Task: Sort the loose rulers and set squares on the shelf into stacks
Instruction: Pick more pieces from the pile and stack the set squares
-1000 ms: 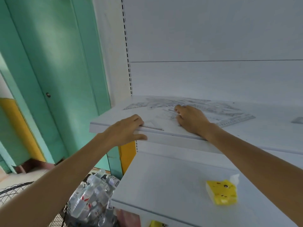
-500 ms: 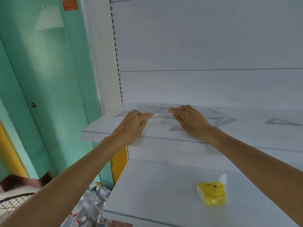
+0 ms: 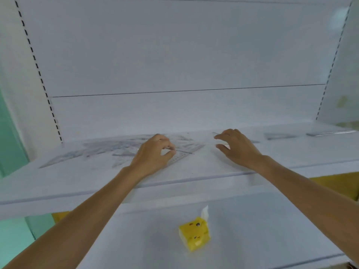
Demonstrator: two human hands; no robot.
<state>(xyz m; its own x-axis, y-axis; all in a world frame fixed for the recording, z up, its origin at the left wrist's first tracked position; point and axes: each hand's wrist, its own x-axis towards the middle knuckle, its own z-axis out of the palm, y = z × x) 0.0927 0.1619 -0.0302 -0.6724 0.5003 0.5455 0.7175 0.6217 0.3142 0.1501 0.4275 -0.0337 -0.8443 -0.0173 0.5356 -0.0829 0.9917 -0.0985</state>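
A yellow tissue pack (image 3: 194,236) sits on the lower shelf (image 3: 252,230). On the upper shelf (image 3: 77,181), the left hand (image 3: 153,154) pinches a clear set square (image 3: 182,155) whose long edge slants back-right. The right hand (image 3: 237,148) is curled, its grip unclear. The transparent rulers (image 3: 108,148) lie heaped to the left.

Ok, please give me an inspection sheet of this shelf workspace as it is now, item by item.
Surface: white upper shelf.
Job's things: loose clear rulers and set squares heaped at left; lone set square at right; ruler stack far right.
Clutter: yellow tissue pack on lower shelf.
Grips: left hand pinches a clear set square; right hand holds nothing.
Cables: nothing seen.
Surroundings: white back panel, teal wall.
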